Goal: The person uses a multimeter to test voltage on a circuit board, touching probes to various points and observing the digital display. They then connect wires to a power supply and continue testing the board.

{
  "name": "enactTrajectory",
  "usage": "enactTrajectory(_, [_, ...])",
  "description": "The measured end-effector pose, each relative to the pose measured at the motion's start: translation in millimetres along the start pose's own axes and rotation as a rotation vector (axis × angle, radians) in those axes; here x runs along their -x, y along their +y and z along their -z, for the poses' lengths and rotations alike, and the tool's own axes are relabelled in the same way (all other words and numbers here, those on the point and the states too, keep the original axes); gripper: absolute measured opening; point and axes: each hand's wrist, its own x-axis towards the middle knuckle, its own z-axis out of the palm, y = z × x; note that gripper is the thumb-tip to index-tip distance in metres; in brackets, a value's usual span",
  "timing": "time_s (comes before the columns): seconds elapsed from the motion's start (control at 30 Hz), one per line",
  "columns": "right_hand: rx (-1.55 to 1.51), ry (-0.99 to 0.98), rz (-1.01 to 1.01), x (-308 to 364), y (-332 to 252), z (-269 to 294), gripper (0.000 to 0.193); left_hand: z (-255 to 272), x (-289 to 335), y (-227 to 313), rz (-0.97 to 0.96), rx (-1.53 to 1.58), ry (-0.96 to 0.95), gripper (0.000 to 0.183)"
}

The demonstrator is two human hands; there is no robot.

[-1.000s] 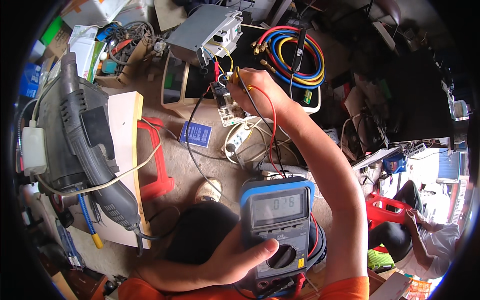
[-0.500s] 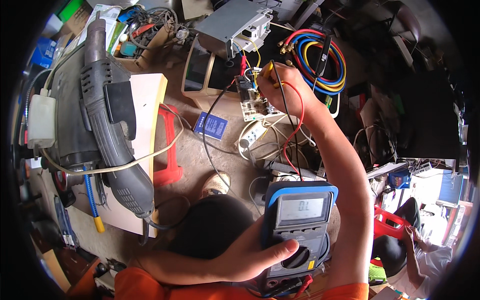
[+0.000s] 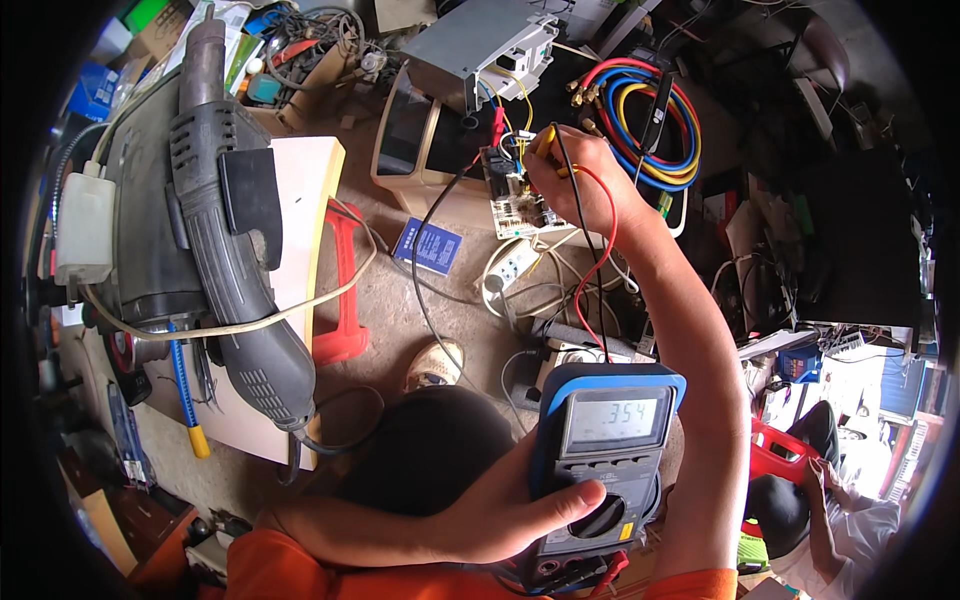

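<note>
Probing a small circuit board [image 3: 512,195] with the right hand [image 3: 578,180] while the left hand [image 3: 500,510] is steadying a blue-cased multimeter [image 3: 600,460] low in the view, I am reading a live figure on its grey display.

Step in hand, as I judge it: a contact measurement on the board. To do it well, I am keeping the probe tips planted on their points without sliding, holding the wrist quiet, and angling the meter so the display faces the camera; the red lead [image 3: 600,260] and black lead [image 3: 580,250] should be hanging slack, not tugging at the tips.

Right hand: fingers are curled tight, pinching a yellow-handled probe [image 3: 545,140] against the board's upper edge. Whether a second probe sits in the same grip I cannot tell; both leads are running up to this hand.

Left hand: wrapped around the meter's left side from below, thumb lying across the front just beside the round selector dial [image 3: 605,515], fingers hidden behind the case.

Location of parts: the board is lying on the concrete floor [image 3: 390,310], just beside a beige open casing [image 3: 410,140] and below a grey metal control box [image 3: 480,55]. A coil of red, blue and yellow hoses [image 3: 650,120] is lying to the right of the hand. A white power strip [image 3: 510,265] is sitting near the board. At left, a large grey power tool [image 3: 230,240] is resting on a pale panel [image 3: 300,200].
</note>
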Motion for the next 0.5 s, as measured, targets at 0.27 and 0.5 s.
enactTrajectory(0.27, [0.0, -0.074, 0.077, -3.3, -4.4, 6.3, 0.013, -1.4, -2.9, 0.5, -0.006, 0.016, 0.038, 0.064])
enactTrajectory(0.5, [-0.01, -0.107, 0.054, -3.9, -1.9, 3.1, 0.013, -1.7, -0.6, -4.1, -0.039, 0.055, 0.064, 0.06])
